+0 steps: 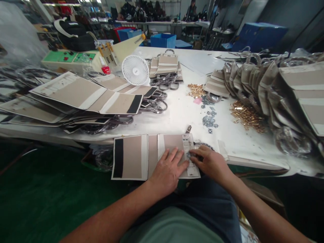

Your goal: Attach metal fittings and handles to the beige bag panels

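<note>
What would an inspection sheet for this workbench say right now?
Surface: white table, crowded, with a bare patch mid-way.
Job's things: beige panel lying flat at the near edge.
Clutter: panel stacks on the left, bags on the right, gold fittings, dark clips, fan, control box.
Grippers: left hand flat on the panel; right hand with fingertips near the panel's right end, grip unclear.
Cables: nothing seen.
Surroundings: green floor, blue bins, a person at a far table.
</note>
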A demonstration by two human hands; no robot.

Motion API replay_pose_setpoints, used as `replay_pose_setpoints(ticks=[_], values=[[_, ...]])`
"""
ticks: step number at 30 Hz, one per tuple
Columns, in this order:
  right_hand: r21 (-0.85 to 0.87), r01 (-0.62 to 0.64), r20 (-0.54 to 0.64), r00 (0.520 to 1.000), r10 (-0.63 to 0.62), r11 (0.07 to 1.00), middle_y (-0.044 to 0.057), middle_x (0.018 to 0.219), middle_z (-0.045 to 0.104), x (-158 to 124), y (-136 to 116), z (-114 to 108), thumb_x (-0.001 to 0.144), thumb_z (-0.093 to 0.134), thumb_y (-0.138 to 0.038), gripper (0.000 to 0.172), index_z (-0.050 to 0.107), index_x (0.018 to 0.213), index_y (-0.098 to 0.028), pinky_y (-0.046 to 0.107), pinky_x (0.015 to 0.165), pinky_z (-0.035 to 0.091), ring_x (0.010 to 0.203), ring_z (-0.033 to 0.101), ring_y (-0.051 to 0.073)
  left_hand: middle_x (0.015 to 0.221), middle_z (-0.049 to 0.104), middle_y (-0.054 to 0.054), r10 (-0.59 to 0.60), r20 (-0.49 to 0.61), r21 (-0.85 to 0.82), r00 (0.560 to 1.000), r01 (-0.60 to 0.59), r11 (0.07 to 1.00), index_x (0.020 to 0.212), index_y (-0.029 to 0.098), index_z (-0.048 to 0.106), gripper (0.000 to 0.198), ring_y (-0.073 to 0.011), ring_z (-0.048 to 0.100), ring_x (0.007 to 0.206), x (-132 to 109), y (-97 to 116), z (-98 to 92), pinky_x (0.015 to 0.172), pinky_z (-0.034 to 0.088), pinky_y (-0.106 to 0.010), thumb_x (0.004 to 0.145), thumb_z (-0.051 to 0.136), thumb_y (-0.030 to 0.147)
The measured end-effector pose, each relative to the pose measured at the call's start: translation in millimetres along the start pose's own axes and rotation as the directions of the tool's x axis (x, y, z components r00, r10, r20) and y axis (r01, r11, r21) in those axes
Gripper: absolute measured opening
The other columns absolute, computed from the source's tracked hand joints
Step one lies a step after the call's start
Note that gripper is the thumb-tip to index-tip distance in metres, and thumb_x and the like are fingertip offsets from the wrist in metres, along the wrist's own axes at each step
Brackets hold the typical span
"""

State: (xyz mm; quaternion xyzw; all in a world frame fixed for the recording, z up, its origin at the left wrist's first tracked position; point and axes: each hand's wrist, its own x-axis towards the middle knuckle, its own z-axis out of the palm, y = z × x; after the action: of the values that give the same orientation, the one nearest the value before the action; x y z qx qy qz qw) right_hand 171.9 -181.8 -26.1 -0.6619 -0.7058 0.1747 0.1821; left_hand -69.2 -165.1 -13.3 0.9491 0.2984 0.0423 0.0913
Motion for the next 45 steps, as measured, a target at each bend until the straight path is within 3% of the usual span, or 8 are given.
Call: replay_pose_setpoints(ticks=[4, 8, 16, 18, 24, 34, 40, 45], values=[[0.133, 0.012, 0.014, 1.000, -0.014, 0.991, 0.004, 0.103, 0.077, 6.6, -4.4, -7.8, 0.090, 0.069, -0.030, 0.017, 0.080, 0.103, -0.028, 0.034, 0.081, 0.053, 0.090, 0.072, 0.024, 0.169, 0.037, -0.016, 0.003, 0.017, -0.010, 1.000, -0.003, 1.000, 0.150, 0.024, 0.053, 0.064, -0.0388, 0.030, 0.157, 0.7, -1.1, -1.8, 0.127, 0.023, -0.061, 0.087, 0.065, 0.026], [0.237, -0.105, 0.118, 0.990, 0.078, 0.966, 0.000, 0.071, 0.072, 16.4, -7.8, -19.6, 0.088, 0.066, -0.036, 0.019, 0.077, 0.079, -0.023, 0.029, 0.063, 0.047, 0.066, 0.065, 0.019, 0.168, 0.037, -0.015, 0.014, 0.012, -0.024, 1.000, -0.014, 1.000, 0.151, 0.025, 0.051, 0.068, -0.0392, 0.029, 0.157, -0.3, -3.4, -2.0, 0.128, 0.021, -0.061, 0.085, 0.068, 0.028], [0.467, -0.286, 0.308, 0.940, 0.149, 0.837, -0.003, 0.057, 0.058, 29.2, -17.6, -36.0, 0.081, 0.068, -0.039, 0.024, 0.074, 0.074, -0.017, 0.024, 0.046, 0.032, 0.051, 0.046, 0.013, 0.168, 0.038, -0.016, 0.032, 0.000, -0.033, 0.999, -0.032, 0.999, 0.151, 0.025, 0.051, 0.071, -0.0399, 0.031, 0.156, -1.5, -6.8, 1.5, 0.128, 0.021, -0.060, 0.084, 0.073, 0.033], [0.434, -0.300, 0.342, 0.927, 0.153, 0.850, -0.003, 0.056, 0.056, 34.3, -19.1, -36.8, 0.080, 0.067, -0.039, 0.024, 0.074, 0.075, -0.017, 0.024, 0.047, 0.031, 0.052, 0.044, 0.012, 0.167, 0.038, -0.016, 0.032, -0.002, -0.032, 0.999, -0.032, 0.999, 0.150, 0.025, 0.052, 0.072, -0.0401, 0.032, 0.155, -0.9, -7.4, 2.0, 0.128, 0.021, -0.060, 0.083, 0.075, 0.034], [0.243, -0.180, 0.344, 0.935, 0.088, 0.953, -0.002, 0.062, 0.058, 50.9, -19.1, -36.4, 0.081, 0.062, -0.037, 0.025, 0.075, 0.078, -0.016, 0.026, 0.056, 0.036, 0.060, 0.047, 0.014, 0.167, 0.039, -0.017, 0.043, -0.026, -0.036, 0.999, -0.044, 0.998, 0.152, 0.022, 0.049, 0.076, -0.0409, 0.034, 0.154, -0.7, -9.5, 5.1, 0.127, 0.023, -0.061, 0.083, 0.077, 0.038], [0.233, -0.169, 0.483, 0.875, 0.037, 0.958, -0.004, 0.063, 0.058, 65.4, -18.6, -44.1, 0.080, 0.061, -0.032, 0.017, 0.068, 0.074, -0.018, 0.026, 0.059, 0.038, 0.064, 0.049, 0.014, 0.166, 0.040, -0.017, 0.039, 0.000, -0.032, 0.999, -0.039, 0.999, 0.160, 0.022, 0.039, 0.085, -0.0398, 0.033, 0.153, 2.3, -8.9, 3.2, 0.128, 0.020, -0.059, 0.087, 0.074, 0.047], [0.170, -0.137, 0.477, 0.878, 0.040, 0.976, -0.003, 0.063, 0.063, 71.7, -23.5, -43.8, 0.081, 0.061, -0.026, 0.013, 0.070, 0.074, -0.019, 0.027, 0.060, 0.040, 0.063, 0.054, 0.015, 0.165, 0.041, -0.016, 0.023, 0.016, -0.015, 1.000, -0.023, 1.000, 0.160, 0.022, 0.039, 0.089, -0.0396, 0.033, 0.153, 3.8, -7.5, 1.3, 0.128, 0.019, -0.058, 0.082, 0.078, 0.040], [0.041, -0.104, 0.395, 0.915, 0.079, 0.994, 0.000, 0.067, 0.068, 68.5, -26.4, -38.1, 0.083, 0.062, -0.022, 0.013, 0.072, 0.075, -0.020, 0.028, 0.061, 0.039, 0.064, 0.058, 0.017, 0.167, 0.038, -0.016, 0.021, 0.025, -0.019, 0.999, -0.021, 1.000, 0.159, 0.020, 0.039, 0.087, -0.0387, 0.034, 0.152, 5.6, -6.8, -2.1, 0.128, 0.019, -0.058, 0.083, 0.077, 0.043]])
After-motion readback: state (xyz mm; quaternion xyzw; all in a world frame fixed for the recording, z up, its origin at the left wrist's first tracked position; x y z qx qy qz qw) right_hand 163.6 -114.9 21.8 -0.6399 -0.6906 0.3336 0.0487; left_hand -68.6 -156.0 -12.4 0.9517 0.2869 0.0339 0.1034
